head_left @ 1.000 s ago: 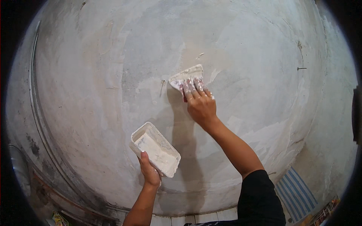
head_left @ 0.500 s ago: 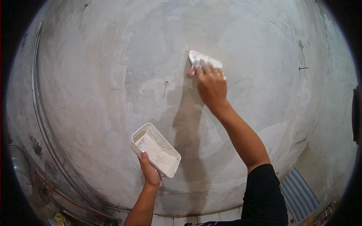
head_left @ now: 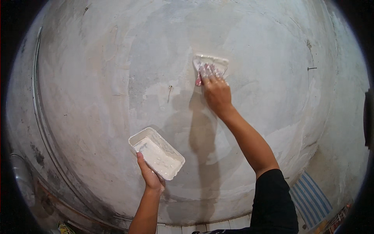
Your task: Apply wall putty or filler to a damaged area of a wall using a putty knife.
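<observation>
My left hand (head_left: 151, 177) grips a white rectangular tub (head_left: 132, 139) by its near side, thumb over the rim. Wet white putty (head_left: 157, 156) lies inside the tilted tub. Higher up, my right hand (head_left: 217, 93) is closed on a putty knife (head_left: 212, 60). White putty coats its wide blade, which lies against the grey plaster wall (head_left: 241, 117), and a reddish part of the tool shows beside my fingers. Smears of putty are on the right fingers. The palm side of the right hand is hidden.
A bent-looking pipe or conduit (head_left: 36, 82) runs down the left side. From the wall at right a nail (head_left: 311, 68) sticks out, and a small fixing (head_left: 170, 89) sits left of centre. Blue-striped cloth (head_left: 311, 199) hangs at lower right.
The putty knife has turned, so its blade edge now runs nearly level, and the right hand has dropped slightly. The left hand and tub have shifted a little left.
</observation>
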Demonstrator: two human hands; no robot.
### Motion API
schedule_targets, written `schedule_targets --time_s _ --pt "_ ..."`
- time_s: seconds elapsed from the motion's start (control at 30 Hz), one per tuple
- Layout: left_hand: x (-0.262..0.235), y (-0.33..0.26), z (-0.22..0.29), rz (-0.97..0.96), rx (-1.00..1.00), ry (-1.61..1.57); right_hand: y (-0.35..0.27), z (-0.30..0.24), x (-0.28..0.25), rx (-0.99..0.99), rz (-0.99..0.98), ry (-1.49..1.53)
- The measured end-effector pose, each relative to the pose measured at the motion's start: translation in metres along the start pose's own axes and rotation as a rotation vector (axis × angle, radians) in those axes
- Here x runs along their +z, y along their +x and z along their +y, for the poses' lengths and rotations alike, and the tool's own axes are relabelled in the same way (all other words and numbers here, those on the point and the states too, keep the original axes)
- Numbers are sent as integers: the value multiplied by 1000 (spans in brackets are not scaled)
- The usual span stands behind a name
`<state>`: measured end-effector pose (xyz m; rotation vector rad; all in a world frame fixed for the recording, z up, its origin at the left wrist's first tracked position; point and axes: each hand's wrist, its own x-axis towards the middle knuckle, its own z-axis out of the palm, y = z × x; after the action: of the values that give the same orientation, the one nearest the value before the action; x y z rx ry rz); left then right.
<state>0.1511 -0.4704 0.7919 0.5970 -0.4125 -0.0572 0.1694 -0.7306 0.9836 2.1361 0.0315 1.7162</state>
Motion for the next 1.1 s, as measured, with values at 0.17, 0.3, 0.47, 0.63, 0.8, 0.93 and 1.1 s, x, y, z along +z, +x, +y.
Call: schedule_targets --time_s 0.17,0.3,0.47,0.63,0.8,0.93,1.1 --pt "-8 3 -3 -24 6 -29 -47 -28 1 -196 -7 123" --pt "-6 2 -1 -11 -6 -11 -63 -32 -30 -268 -5 143" --pt "-9 4 -2 -1 8 4 -17 0 -61 8 68 432" --pt "-9 6 -3 -19 -9 -12 48 22 -78 67 5 587" --pt "-6 6 0 12 -26 25 62 10 -51 -27 -49 456" --pt "-11 10 -2 0 -53 14 87 37 -60 -6 78 377" --pt "-5 10 -2 -8 -51 21 107 67 -86 29 335 103"
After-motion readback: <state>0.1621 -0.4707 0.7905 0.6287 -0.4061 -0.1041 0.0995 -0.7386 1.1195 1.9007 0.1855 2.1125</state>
